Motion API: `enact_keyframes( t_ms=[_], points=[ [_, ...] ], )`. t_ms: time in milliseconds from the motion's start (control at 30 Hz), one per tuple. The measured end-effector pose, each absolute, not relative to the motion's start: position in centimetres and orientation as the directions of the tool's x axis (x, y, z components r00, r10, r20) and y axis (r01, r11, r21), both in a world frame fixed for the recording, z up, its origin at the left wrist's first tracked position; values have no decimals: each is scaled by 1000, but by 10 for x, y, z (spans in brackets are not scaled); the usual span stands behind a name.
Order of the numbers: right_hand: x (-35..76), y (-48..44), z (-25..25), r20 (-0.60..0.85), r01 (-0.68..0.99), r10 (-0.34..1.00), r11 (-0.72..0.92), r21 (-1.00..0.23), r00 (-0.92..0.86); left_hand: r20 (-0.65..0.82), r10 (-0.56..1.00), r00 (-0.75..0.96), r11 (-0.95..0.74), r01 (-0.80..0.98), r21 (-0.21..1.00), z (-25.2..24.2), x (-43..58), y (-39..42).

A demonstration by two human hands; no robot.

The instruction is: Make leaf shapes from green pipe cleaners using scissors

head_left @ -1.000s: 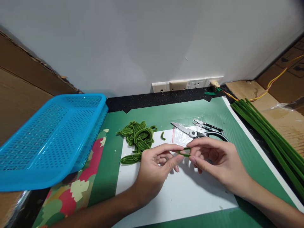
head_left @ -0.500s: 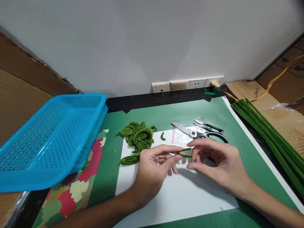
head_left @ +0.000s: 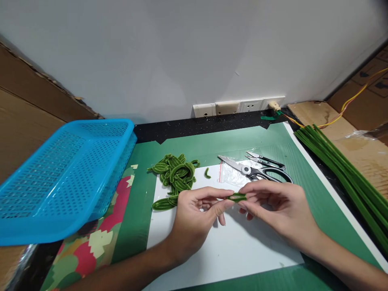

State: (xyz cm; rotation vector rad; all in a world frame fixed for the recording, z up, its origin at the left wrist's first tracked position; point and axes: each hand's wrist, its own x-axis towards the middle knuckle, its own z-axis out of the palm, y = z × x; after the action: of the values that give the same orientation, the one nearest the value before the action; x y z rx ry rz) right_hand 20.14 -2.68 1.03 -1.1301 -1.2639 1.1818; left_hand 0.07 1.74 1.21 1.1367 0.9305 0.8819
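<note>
Between my hands is a short green pipe cleaner (head_left: 237, 197), bent double into a narrow loop. My left hand (head_left: 198, 214) pinches its left end with thumb and fingers. The thumb and fingers of my right hand (head_left: 274, 206) are closed on its right end. Left of my hands lies a heap of leaf-shaped green pipe cleaner pieces (head_left: 178, 171), with more leaf shapes (head_left: 163, 203) partly behind my left hand. One small curved offcut (head_left: 207, 173) rests on the white sheet (head_left: 230, 246) beneath my hands.
Scissors (head_left: 247, 169) and thread snips (head_left: 266, 160) lie behind my right hand, beside a clear plastic bag (head_left: 233, 171). A blue basket (head_left: 65, 182) stands at left. Long green pipe cleaners (head_left: 342, 178) lie at right. Wall sockets (head_left: 227, 108) with a plugged-in cable are at the back.
My right thumb and fingers have closed on the free right ends of the bent pipe cleaner, bringing the ends together. My left hand keeps its pinch nearly in place.
</note>
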Motion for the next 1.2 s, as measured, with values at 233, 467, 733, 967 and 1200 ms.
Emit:
enact_keyframes(
  t_ms=[233,467,733,967,1200],
  points=[
    [201,-27,10,75,-51,997,73,-996,-33,-152,915,373,189,-65,980,11,0,17],
    [201,-26,13,58,-74,998,55,-996,-28,-149,916,373,179,-45,983,11,-1,17],
    [202,-27,12,27,-103,999,22,-994,-47,-161,918,364,175,-7,985,13,-2,17],
    [203,-27,15,17,-88,998,11,-996,-68,-147,925,349,161,-9,987,13,-1,17],
    [204,-28,16,31,-25,998,30,-999,-56,-161,923,348,175,-9,984,12,-1,17]
  ],
)
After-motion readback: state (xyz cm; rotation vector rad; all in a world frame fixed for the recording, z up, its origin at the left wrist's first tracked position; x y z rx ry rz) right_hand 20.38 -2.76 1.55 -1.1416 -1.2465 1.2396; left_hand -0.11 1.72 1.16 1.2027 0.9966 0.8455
